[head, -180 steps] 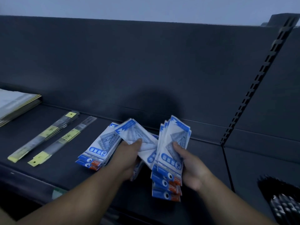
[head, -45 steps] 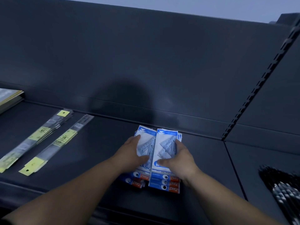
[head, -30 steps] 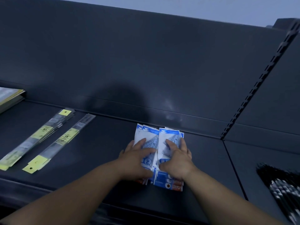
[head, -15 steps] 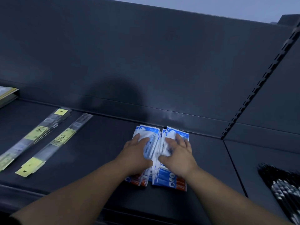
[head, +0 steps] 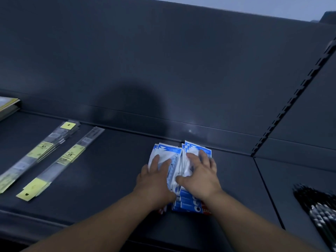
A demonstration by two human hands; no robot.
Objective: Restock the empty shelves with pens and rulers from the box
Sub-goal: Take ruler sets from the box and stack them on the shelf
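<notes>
Two side-by-side stacks of blue-and-white ruler set packets lie on the dark shelf (head: 112, 179), their top ends close to the back panel. My left hand (head: 156, 179) rests flat on the left stack (head: 169, 151), fingers spread. On the right stack (head: 195, 148) my right hand (head: 200, 175) presses down with straight fingers. Both hands cover the middle of the packets. Long clear-sleeved rulers with yellow labels (head: 61, 160) lie diagonally at the left of the shelf. A bundle of black pens (head: 320, 211) sits at the far right.
A yellow-edged pad or booklet (head: 9, 106) lies at the far left edge. A slotted upright (head: 291, 99) divides this shelf bay from the one on the right. The dark back panel rises right behind the packets.
Six seconds ago I held fanned packets in both hands above the shelf. Now they lie in two stacks, and my hands have slid them back towards the rear panel and flattened on them.
</notes>
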